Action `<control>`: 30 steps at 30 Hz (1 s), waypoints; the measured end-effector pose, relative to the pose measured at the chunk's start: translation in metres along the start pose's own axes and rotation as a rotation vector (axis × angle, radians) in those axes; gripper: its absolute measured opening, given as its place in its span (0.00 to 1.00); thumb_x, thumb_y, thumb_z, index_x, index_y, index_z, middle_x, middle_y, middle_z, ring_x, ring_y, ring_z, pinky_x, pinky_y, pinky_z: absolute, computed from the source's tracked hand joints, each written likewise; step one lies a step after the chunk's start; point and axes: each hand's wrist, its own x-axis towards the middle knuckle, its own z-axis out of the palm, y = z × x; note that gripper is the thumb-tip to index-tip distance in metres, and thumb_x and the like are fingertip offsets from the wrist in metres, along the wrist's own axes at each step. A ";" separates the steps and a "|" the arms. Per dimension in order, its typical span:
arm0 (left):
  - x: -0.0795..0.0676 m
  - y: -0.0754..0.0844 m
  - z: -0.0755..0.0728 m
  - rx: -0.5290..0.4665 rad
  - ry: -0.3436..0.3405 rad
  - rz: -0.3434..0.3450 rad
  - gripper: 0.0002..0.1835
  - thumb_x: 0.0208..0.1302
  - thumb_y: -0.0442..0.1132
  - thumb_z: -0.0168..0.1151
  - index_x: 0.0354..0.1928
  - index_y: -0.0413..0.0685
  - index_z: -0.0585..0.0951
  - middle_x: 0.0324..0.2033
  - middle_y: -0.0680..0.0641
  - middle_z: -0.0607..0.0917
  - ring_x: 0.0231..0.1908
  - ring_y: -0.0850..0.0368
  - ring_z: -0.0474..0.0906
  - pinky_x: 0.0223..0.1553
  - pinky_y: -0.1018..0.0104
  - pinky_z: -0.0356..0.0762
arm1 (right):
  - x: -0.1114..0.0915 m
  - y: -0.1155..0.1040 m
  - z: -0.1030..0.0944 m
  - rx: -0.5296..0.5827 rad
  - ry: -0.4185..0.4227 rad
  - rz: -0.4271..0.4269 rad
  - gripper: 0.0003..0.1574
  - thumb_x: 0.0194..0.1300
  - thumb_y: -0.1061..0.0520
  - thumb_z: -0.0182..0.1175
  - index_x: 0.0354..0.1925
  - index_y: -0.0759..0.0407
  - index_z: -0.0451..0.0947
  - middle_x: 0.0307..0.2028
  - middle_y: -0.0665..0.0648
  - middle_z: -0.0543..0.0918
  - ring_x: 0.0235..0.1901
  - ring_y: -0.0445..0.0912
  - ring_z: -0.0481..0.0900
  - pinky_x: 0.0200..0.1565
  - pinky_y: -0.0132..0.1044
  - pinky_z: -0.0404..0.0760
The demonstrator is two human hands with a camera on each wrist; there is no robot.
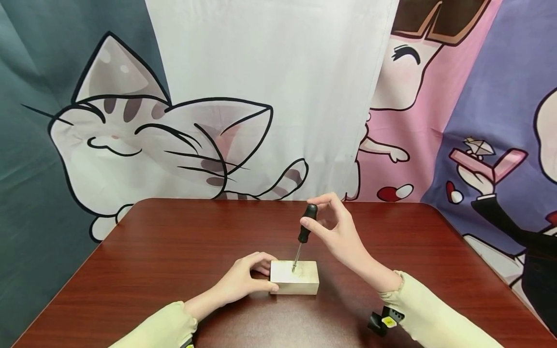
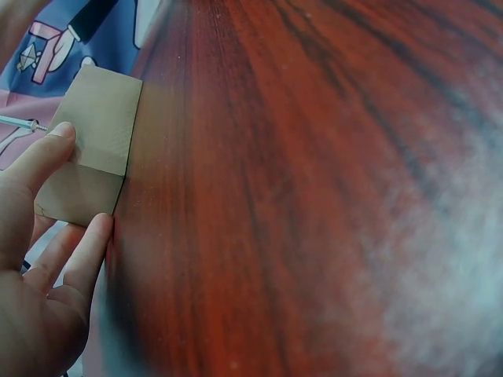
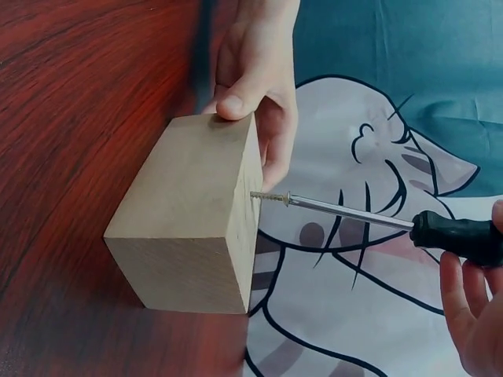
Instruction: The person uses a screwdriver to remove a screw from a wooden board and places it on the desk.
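Note:
A pale wooden block [image 1: 294,288] lies on the table, and a screw [image 3: 269,196] stands partly sunk in its top face. My left hand [image 1: 243,279] grips the block's left end, thumb on the near side and fingers behind. Above the block, my right hand [image 1: 337,227] holds a screwdriver [image 3: 456,236] by its black handle, between thumb and fingers. The metal shaft [image 3: 354,213] runs down to the screw head, its tip right at the head. The screwdriver leans slightly, its handle toward the right in the head view.
The reddish-brown wooden table [image 1: 183,241] has a glossy top. Behind it hangs a cloth backdrop [image 1: 270,58] printed with a cartoon cat and figures. A black wrist device [image 1: 385,320] sits under the right sleeve.

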 end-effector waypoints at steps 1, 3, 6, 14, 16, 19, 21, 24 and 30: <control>0.000 0.000 0.000 0.003 0.001 -0.001 0.27 0.49 0.51 0.78 0.52 0.56 0.81 0.44 0.51 0.84 0.44 0.61 0.83 0.47 0.69 0.84 | 0.000 0.000 0.000 0.002 -0.006 -0.005 0.22 0.62 0.64 0.68 0.53 0.56 0.73 0.34 0.54 0.81 0.23 0.44 0.81 0.31 0.33 0.81; 0.000 0.000 0.000 0.006 0.003 -0.002 0.27 0.49 0.51 0.78 0.52 0.56 0.81 0.44 0.51 0.84 0.43 0.62 0.83 0.47 0.69 0.83 | 0.000 0.000 -0.001 0.005 -0.014 -0.020 0.22 0.62 0.64 0.67 0.52 0.57 0.72 0.33 0.53 0.82 0.24 0.42 0.80 0.31 0.32 0.80; 0.000 0.000 0.000 0.006 0.002 -0.001 0.27 0.49 0.51 0.78 0.52 0.56 0.81 0.44 0.51 0.84 0.43 0.63 0.83 0.48 0.69 0.83 | 0.000 0.002 -0.002 0.006 -0.022 -0.034 0.22 0.62 0.65 0.67 0.52 0.58 0.72 0.33 0.53 0.82 0.25 0.44 0.80 0.31 0.32 0.80; 0.000 -0.001 0.001 -0.015 -0.002 -0.006 0.27 0.49 0.50 0.78 0.52 0.55 0.81 0.44 0.50 0.84 0.43 0.64 0.82 0.47 0.69 0.84 | -0.001 0.001 -0.005 -0.022 -0.071 -0.046 0.23 0.65 0.64 0.64 0.56 0.51 0.74 0.40 0.55 0.86 0.37 0.43 0.85 0.42 0.33 0.83; 0.001 -0.001 0.000 -0.020 -0.004 -0.007 0.27 0.50 0.50 0.78 0.52 0.55 0.81 0.44 0.50 0.84 0.43 0.64 0.82 0.47 0.69 0.84 | -0.001 0.000 -0.004 -0.012 -0.104 -0.067 0.24 0.67 0.64 0.62 0.59 0.50 0.73 0.44 0.55 0.86 0.43 0.44 0.85 0.47 0.33 0.83; 0.000 -0.001 0.000 -0.019 -0.005 -0.006 0.27 0.50 0.50 0.78 0.52 0.55 0.81 0.44 0.50 0.84 0.43 0.63 0.82 0.47 0.69 0.84 | -0.003 0.001 -0.001 0.038 -0.149 -0.104 0.25 0.71 0.65 0.56 0.63 0.51 0.68 0.50 0.57 0.84 0.50 0.47 0.84 0.50 0.35 0.84; 0.000 -0.001 0.000 -0.014 -0.003 -0.005 0.27 0.50 0.51 0.78 0.52 0.56 0.81 0.44 0.50 0.84 0.43 0.63 0.82 0.47 0.69 0.84 | -0.005 0.002 0.001 0.076 -0.159 -0.122 0.24 0.73 0.67 0.52 0.64 0.55 0.65 0.51 0.59 0.83 0.51 0.47 0.84 0.49 0.37 0.85; 0.000 -0.001 0.000 -0.006 -0.001 -0.003 0.27 0.50 0.51 0.78 0.52 0.56 0.81 0.44 0.51 0.84 0.43 0.62 0.82 0.47 0.69 0.83 | -0.008 0.005 0.003 0.101 -0.121 -0.115 0.21 0.73 0.68 0.49 0.62 0.59 0.64 0.52 0.58 0.82 0.50 0.44 0.83 0.48 0.35 0.85; 0.000 -0.001 0.000 -0.005 -0.002 0.004 0.27 0.50 0.51 0.78 0.52 0.56 0.81 0.44 0.51 0.84 0.43 0.63 0.82 0.47 0.69 0.84 | -0.011 0.008 0.005 0.029 0.019 -0.060 0.26 0.64 0.66 0.64 0.57 0.56 0.70 0.42 0.51 0.79 0.33 0.44 0.83 0.36 0.31 0.80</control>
